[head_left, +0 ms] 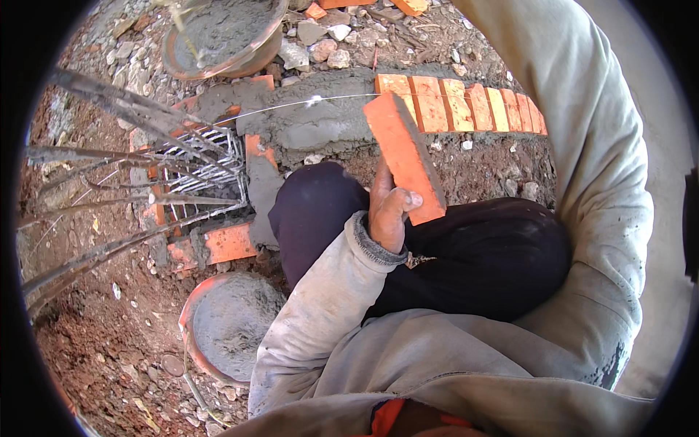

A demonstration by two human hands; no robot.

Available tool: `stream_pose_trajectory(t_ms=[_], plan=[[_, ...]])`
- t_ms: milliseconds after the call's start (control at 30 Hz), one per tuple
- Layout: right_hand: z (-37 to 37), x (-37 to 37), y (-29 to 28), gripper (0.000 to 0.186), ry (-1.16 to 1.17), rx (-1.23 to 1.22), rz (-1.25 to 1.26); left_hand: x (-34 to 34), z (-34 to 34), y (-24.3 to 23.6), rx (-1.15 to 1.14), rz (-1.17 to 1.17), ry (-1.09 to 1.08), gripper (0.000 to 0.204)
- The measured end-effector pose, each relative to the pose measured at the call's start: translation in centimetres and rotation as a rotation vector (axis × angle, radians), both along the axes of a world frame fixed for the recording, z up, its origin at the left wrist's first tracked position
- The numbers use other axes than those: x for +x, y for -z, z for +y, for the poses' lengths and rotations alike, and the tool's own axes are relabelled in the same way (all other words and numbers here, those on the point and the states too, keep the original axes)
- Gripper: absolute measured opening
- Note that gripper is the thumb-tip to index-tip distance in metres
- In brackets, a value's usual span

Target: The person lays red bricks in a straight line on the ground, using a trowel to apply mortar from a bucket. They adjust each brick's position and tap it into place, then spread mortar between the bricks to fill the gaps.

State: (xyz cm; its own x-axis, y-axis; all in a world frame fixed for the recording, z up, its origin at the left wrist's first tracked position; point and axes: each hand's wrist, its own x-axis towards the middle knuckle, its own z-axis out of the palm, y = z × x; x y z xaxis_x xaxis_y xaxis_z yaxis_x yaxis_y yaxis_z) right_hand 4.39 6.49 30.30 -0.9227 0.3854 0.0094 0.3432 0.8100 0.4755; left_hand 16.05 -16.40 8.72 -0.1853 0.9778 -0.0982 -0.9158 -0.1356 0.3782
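My left hand [388,213] is closed round the lower part of an orange brick [402,156], thumb across its face. The brick is held up at a tilt above my knees, and its right side looks dark grey, as if coated with mortar. Just behind its top end a row of orange bricks [457,106] stands side by side, running off to the right. To the left of that row lies a bed of wet grey mortar [313,131]. A thin string [291,105] stretches above the mortar and along the bricks. My right arm [582,95] reaches far forward; its hand is outside the picture.
Long steel rebars [109,156] jut out at left from a cage set among bricks. Mortar fills a basin [275,45] at the far left and another basin [186,328] near my left side. Stones and rubble [320,49] lie beyond the brick row.
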Motion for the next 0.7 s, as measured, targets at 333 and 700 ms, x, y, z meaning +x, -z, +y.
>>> stream_pose_trajectory(t_ms=[333,700], plan=[[1.6,-5.6,3.6,0.03,0.141,-0.011,-0.07,-1.3,-1.0,1.2,-0.398,0.041,-0.202,0.072],[1.7,-13.8,17.7,0.028,-0.137,-0.149,-0.115,0.3,-1.3,2.5,-0.445,0.041,-0.339,0.073]])
